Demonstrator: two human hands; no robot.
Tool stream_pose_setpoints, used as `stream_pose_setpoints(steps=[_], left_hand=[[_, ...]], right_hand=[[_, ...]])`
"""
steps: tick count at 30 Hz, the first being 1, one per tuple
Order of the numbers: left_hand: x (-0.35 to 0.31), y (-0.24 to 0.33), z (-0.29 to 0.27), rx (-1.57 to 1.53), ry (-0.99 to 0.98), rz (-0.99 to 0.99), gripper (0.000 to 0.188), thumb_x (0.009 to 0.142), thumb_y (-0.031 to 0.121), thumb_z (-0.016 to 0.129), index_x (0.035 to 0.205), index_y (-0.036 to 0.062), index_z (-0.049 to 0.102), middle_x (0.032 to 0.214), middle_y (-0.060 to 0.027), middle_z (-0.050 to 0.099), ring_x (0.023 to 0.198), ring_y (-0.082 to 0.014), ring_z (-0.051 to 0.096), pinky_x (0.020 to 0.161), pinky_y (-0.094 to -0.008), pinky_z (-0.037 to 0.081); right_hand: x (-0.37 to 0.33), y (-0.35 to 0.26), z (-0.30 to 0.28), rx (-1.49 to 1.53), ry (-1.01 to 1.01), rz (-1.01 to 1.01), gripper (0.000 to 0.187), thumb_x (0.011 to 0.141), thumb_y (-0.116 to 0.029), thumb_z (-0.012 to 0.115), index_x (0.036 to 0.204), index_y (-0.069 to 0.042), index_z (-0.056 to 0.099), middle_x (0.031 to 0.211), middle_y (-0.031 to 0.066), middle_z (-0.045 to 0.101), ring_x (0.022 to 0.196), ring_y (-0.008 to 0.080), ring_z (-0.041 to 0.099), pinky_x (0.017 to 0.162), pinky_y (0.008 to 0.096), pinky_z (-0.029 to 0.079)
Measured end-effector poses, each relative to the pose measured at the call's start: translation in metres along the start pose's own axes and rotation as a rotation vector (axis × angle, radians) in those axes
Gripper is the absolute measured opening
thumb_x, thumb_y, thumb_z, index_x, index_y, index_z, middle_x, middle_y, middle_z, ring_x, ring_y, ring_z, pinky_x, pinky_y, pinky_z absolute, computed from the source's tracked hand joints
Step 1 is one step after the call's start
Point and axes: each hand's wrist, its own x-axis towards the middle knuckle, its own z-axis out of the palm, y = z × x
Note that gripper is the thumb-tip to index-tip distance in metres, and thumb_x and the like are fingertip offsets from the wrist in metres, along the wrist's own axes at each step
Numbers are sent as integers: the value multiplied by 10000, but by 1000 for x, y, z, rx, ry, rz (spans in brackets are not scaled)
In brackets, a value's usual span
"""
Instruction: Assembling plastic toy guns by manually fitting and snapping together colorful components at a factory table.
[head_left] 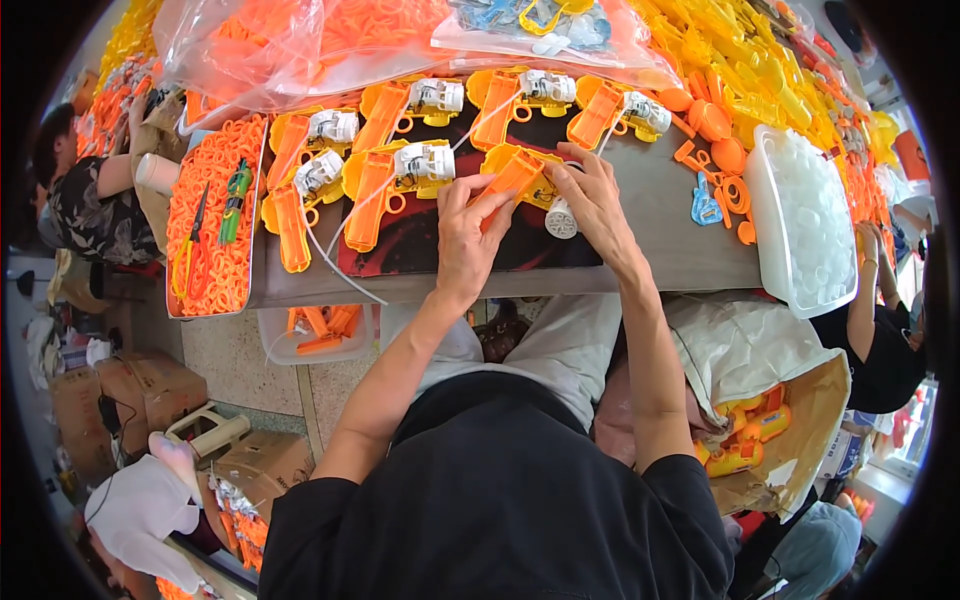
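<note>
With the left hand's fingers I pinch the toy gun's orange handle, mid-frame over the bench; the right hand's fingers grip its yellow shell. I'd judge it light, stiff, slick plastic, best held by the handle.

the left grip and right grip hold an orange-and-yellow toy shell over the table.

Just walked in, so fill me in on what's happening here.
The person's left hand and right hand hold a yellow-and-orange shell over the table. Six similar pieces lie around it, with white cylinders on them. Orange rings sit at the left, a white tub at the right.
</note>
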Motion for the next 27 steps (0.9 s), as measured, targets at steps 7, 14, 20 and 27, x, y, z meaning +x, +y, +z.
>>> stream_pose_setpoints(steps=[7,14,20,27], left_hand=[[10,18,-8,334,-134,100,206,840,44,727,1044,36,751,1153,-100,613,1074,-310,561,942,-397,488],[58,18,3,103,-222,406,249,900,-3,656,1147,19,683,1151,-99,631,1065,-320,587,981,-422,481],[49,-8,10,39,-260,337,210,913,6,646,1120,32,663,1103,-104,620,1063,-314,573,955,-415,490],[51,-4,12,65,-309,303,144,904,103,691,1043,71,670,1109,-90,605,1093,-307,547,956,-416,483]], right_hand=[[4,-2,-1,-318,37,-88,394,1056,-331,510,1156,-42,758,1420,123,573,1360,310,425,1181,453,242],[7,2,-5,-298,3,-111,381,1044,-324,526,1126,-31,753,1403,134,585,1342,310,456,1180,452,233],[-28,-44,-36,-346,115,-292,459,863,-118,739,1312,-111,648,1455,93,510,1308,334,473,1089,483,395],[-28,-29,-49,-349,-72,-414,459,746,-23,767,1188,-63,651,1272,111,611,1146,338,592,931,431,522]])
